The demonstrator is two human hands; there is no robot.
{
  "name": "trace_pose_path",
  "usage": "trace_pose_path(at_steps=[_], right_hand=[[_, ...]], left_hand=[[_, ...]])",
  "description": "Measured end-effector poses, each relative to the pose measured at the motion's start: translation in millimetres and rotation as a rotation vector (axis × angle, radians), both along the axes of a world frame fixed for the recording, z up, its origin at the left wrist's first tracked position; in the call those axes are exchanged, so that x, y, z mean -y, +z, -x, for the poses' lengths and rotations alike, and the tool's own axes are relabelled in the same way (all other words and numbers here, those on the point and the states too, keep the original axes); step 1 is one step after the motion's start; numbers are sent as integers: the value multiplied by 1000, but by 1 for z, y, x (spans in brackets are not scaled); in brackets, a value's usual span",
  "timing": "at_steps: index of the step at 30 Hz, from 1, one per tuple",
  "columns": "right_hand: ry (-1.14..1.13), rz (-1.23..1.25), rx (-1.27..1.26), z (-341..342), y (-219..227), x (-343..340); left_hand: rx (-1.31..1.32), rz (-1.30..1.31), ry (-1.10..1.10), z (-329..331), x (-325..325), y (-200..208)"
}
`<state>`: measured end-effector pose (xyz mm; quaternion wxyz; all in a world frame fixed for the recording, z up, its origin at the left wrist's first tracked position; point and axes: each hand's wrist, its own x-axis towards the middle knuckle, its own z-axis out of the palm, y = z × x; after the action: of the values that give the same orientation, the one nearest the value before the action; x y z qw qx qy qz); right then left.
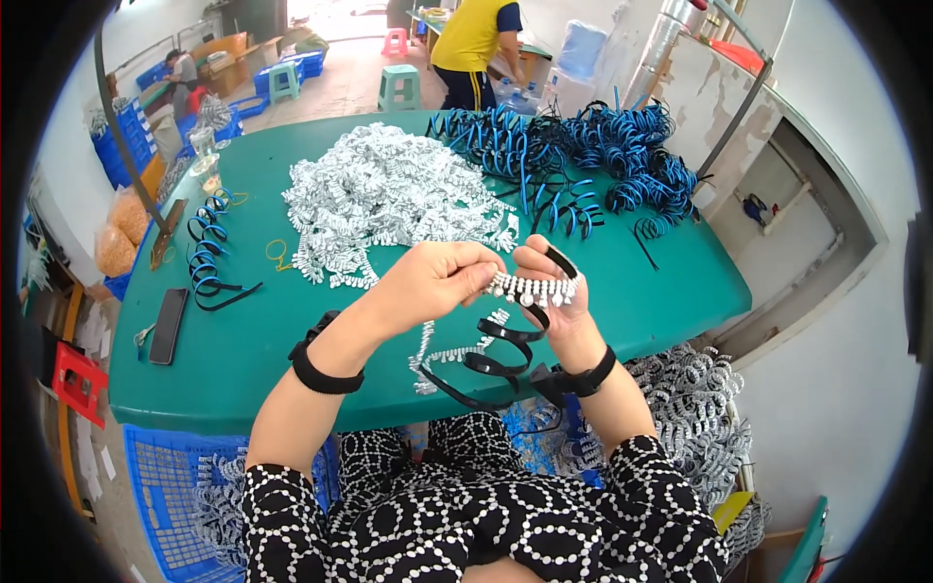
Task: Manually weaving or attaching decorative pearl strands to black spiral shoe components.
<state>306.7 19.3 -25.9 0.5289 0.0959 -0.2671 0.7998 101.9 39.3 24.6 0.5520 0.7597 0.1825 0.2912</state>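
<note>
The green worktop [641,291] fills the middle of the view, its far edge running toward 12 o'clock. On it, at about 11 o'clock from the hands, lies a wide white heap [379,194] of beaded trim strips. At 1 o'clock, along the far right edge, sits a tangled blue pile [583,155] of black-and-blue headbands. At 9 o'clock, near the left edge, a few more bands [206,255] lie stacked, with a dark phone [167,325] just below them at 8 o'clock. A blue crate [165,486] stands on the floor at 7 o'clock, and a heap of finished silvery bands [695,408] lies at 4 o'clock, beside the person's right elbow. A person in a yellow shirt [473,39] stands at 12 o'clock, well apart from the worktop.

At the centre, both hands are raised over the near edge of the worktop. The left hand [432,282] has its grip pressed together, pinching one end of the trim [533,289], a short white beaded strip. The right hand [554,291] closes its grip on a black headband [559,260], with the trim lying along the band between the two hands. A curl of black strip [496,355] hangs below the hands at 6 o'clock, touching the worktop edge.
</note>
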Motion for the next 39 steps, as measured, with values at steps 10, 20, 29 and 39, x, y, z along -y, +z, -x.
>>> trace_pose_path(at_steps=[10, 20, 29, 39], right_hand=[[-1266, -476, 1680, -25, 55, 30], [-719, -1058, 1680, -7, 71, 25], [-270, -544, 1493, -7, 63, 11], [-670, -806, 1953, 3, 67, 7]], left_hand=[[-201, -445, 352, 10, 3, -9], [-241, -312, 261, 17, 14, 2], [-261, -378, 326, 19, 20, -2], [-192, -76, 191, 22, -1, -23]])
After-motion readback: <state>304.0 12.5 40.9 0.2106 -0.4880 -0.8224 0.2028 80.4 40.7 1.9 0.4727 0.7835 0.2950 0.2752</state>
